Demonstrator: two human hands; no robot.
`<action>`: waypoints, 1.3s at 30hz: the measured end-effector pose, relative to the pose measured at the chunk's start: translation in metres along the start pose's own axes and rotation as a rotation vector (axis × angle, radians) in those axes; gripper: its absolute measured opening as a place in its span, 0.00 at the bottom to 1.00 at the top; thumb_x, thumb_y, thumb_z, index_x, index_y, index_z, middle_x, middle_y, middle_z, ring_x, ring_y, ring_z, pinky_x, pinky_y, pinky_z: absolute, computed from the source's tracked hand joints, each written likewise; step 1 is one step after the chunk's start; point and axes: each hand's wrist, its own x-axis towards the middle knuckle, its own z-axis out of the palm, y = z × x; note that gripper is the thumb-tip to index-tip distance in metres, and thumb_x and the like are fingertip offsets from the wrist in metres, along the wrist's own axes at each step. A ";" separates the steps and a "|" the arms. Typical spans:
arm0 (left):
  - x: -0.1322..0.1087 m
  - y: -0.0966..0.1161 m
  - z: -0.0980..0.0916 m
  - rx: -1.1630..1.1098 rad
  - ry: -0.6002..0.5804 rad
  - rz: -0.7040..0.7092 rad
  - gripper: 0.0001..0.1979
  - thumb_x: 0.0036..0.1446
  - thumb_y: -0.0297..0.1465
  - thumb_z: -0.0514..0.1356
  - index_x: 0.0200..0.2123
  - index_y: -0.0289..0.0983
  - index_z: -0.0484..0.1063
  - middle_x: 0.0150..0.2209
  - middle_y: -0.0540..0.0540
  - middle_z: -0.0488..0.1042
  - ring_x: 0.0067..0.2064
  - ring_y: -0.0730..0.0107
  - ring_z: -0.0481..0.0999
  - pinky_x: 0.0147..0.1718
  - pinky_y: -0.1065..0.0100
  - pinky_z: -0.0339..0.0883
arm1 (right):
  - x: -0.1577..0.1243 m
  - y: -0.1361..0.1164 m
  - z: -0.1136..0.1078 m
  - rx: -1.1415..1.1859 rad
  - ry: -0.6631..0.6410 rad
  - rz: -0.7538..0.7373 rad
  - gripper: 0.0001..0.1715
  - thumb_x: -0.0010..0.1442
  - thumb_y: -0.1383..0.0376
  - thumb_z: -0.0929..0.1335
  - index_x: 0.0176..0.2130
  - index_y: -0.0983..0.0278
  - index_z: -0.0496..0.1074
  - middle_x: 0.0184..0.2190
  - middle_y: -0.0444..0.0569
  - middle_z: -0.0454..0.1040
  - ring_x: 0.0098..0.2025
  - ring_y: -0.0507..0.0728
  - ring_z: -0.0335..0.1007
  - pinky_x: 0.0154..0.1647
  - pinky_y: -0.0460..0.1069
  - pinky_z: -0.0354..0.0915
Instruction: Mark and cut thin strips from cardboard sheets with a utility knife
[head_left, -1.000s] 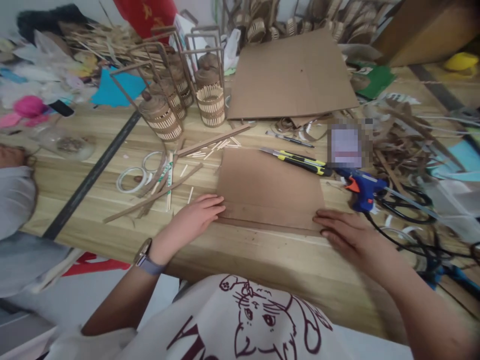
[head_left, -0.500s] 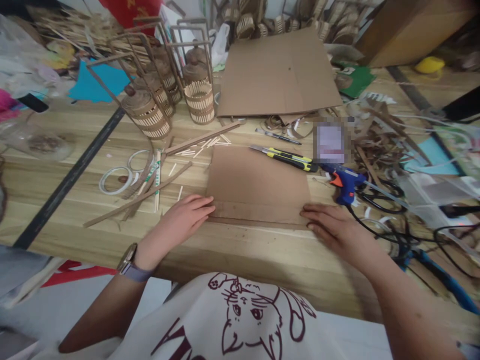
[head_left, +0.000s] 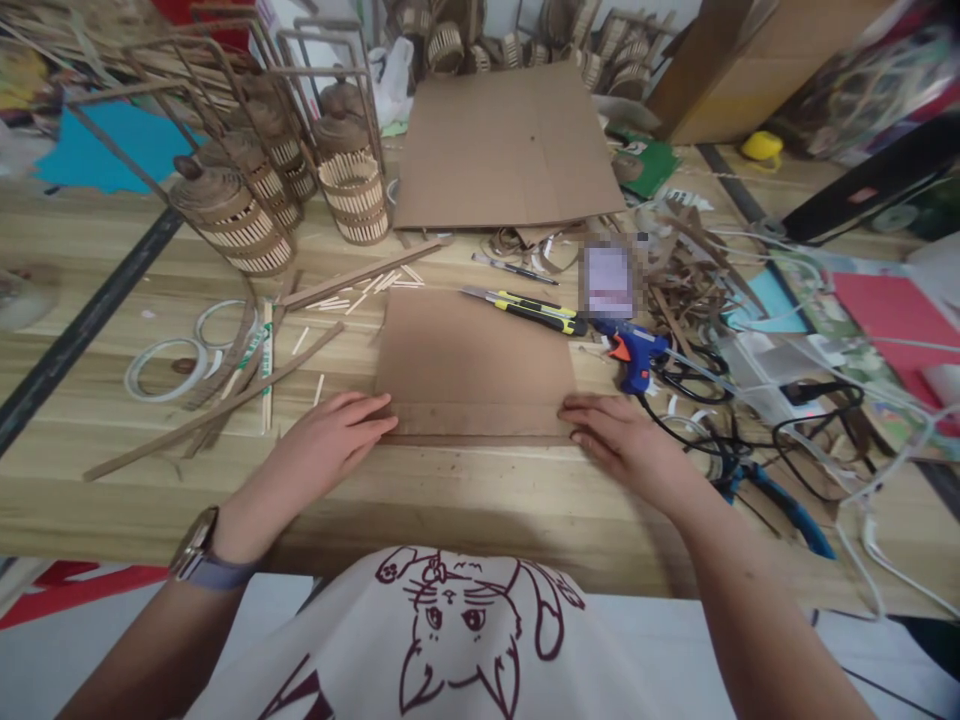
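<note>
A rectangular piece of brown cardboard (head_left: 476,360) lies flat on the wooden table, with a crease line near its front edge. My left hand (head_left: 337,435) touches its left front corner, fingertips on the cardboard. At the right front corner rest the fingertips of my right hand (head_left: 619,440). Each hand pinches or presses the cardboard's edge. A yellow and black cutter knife (head_left: 532,310) lies across the back right part of the cardboard, its blade pointing left. Just right of the knife is a blue glue gun (head_left: 637,355) with an orange trigger.
Small lidded stick baskets (head_left: 232,215) with tall handles stand at the back left. A large cardboard sheet (head_left: 510,150) lies behind. Tape rolls (head_left: 166,370) and brown strips are at left; blue pliers (head_left: 787,510), cables and scraps at right.
The whole view has shifted, so table and objects appear further left. Both hands keep their places at the cardboard's front corners; nothing has been taken up or let go.
</note>
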 end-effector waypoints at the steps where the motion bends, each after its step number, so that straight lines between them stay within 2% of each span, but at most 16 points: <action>1: 0.000 0.000 0.000 -0.005 -0.005 -0.005 0.16 0.70 0.29 0.52 0.52 0.41 0.79 0.57 0.43 0.76 0.54 0.58 0.72 0.52 0.55 0.72 | 0.000 0.000 0.000 -0.001 -0.004 0.001 0.14 0.68 0.65 0.63 0.49 0.61 0.75 0.51 0.56 0.78 0.53 0.61 0.75 0.53 0.59 0.71; 9: 0.000 0.000 -0.002 -0.026 -0.035 -0.028 0.16 0.69 0.29 0.53 0.53 0.44 0.78 0.58 0.44 0.75 0.55 0.58 0.72 0.53 0.54 0.72 | -0.001 -0.003 -0.001 -0.036 -0.028 0.033 0.15 0.67 0.64 0.63 0.49 0.59 0.76 0.52 0.55 0.78 0.53 0.63 0.74 0.53 0.61 0.71; 16: 0.001 0.002 -0.002 0.041 -0.022 0.003 0.16 0.69 0.27 0.53 0.52 0.38 0.78 0.58 0.41 0.75 0.54 0.56 0.73 0.51 0.54 0.73 | 0.001 -0.005 -0.003 -0.079 -0.052 0.016 0.14 0.67 0.64 0.63 0.49 0.60 0.74 0.52 0.56 0.77 0.53 0.62 0.74 0.53 0.60 0.70; 21: 0.001 0.003 -0.001 0.062 -0.024 0.002 0.16 0.69 0.27 0.54 0.52 0.39 0.78 0.58 0.41 0.75 0.54 0.56 0.73 0.51 0.54 0.73 | 0.000 -0.004 -0.003 -0.086 -0.069 -0.002 0.13 0.67 0.64 0.63 0.49 0.60 0.73 0.53 0.55 0.77 0.53 0.62 0.74 0.52 0.60 0.70; 39: 0.003 0.003 -0.003 0.037 -0.081 -0.031 0.16 0.68 0.26 0.54 0.53 0.41 0.78 0.59 0.42 0.74 0.54 0.57 0.73 0.54 0.53 0.70 | -0.001 -0.001 0.000 -0.037 -0.040 0.026 0.15 0.68 0.62 0.62 0.49 0.59 0.75 0.53 0.56 0.77 0.53 0.62 0.75 0.53 0.62 0.71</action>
